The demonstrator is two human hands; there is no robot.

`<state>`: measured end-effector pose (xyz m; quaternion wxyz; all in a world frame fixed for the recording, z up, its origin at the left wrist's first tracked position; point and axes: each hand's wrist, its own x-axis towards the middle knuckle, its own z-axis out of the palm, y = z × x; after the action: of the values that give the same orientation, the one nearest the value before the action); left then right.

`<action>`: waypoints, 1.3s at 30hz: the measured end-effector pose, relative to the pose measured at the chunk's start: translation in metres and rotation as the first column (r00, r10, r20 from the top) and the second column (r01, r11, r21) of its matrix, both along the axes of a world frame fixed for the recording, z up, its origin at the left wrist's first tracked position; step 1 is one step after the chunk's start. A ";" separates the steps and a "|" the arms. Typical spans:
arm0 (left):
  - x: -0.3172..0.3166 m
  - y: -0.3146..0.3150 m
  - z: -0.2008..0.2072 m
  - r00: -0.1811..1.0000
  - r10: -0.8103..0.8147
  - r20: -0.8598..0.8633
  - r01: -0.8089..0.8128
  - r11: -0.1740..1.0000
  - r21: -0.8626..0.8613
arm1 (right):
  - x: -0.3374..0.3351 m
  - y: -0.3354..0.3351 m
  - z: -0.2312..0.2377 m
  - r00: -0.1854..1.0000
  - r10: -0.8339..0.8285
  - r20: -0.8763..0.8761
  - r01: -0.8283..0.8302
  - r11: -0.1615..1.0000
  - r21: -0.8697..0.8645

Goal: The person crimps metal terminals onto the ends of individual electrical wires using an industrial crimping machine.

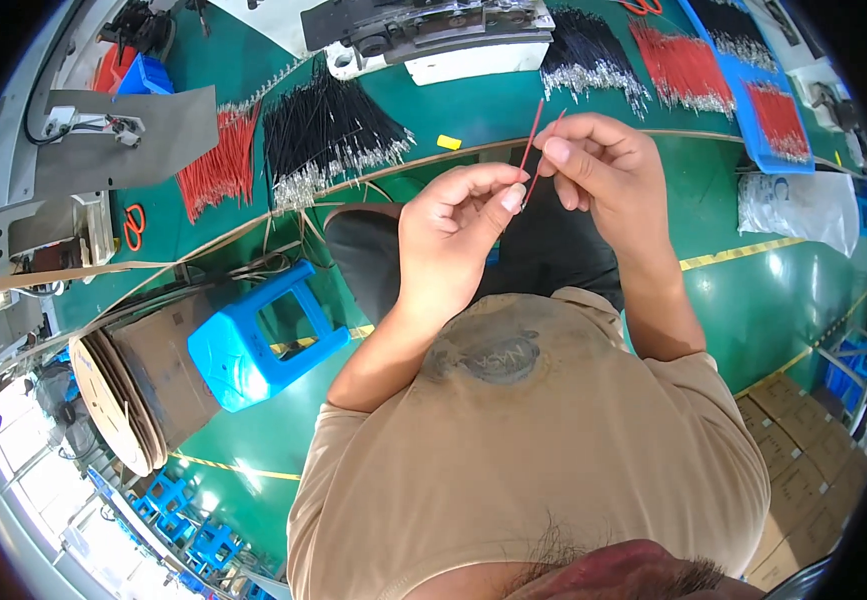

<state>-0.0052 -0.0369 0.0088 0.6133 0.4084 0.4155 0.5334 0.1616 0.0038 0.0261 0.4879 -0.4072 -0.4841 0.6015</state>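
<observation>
My left hand (448, 235) is closed in a pinch, thumb against forefinger, on a thin red wire (532, 135) that stands up from the fingertips. Close beside it, my right hand (608, 170) pinches a second red wire (534, 184) slanting down to the left thumb. The lower ends meet near the left thumb, where the fingers partly hide them. Both hands are held above my lap, just in front of the table edge. Nearest to them on the table lie a small yellow piece (448, 142) and a bundle of black wires (328, 125) with metal terminals.
A dark metal machine (433, 30) stands at the table's back. Red wires (218, 160) and orange scissors (134, 227) lie left; more black (593, 55) and red wires (681, 65) lie right, beside blue trays (743, 130). A blue stool (243, 345) and cable reel (108, 400) stand at lower left.
</observation>
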 end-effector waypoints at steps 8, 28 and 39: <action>0.002 -0.001 -0.005 0.978 -0.028 -0.205 0.036 0.999 0.038 | 0.001 0.003 -0.002 1.000 0.007 -0.026 -0.007 1.000 -0.027; 0.017 0.004 -0.003 0.999 -0.009 0.049 0.010 1.000 -0.019 | 0.001 0.001 -0.008 0.996 -0.018 -0.088 0.020 1.000 0.024; 0.017 0.005 -0.001 0.997 0.000 0.071 0.001 1.000 -0.006 | 0.000 0.001 -0.007 0.993 -0.042 -0.115 0.035 0.997 -0.062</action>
<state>0.0121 -0.0316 0.0074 0.6291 0.3874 0.3949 0.5461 0.1614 0.0047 0.0188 0.5142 -0.3954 -0.4286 0.6290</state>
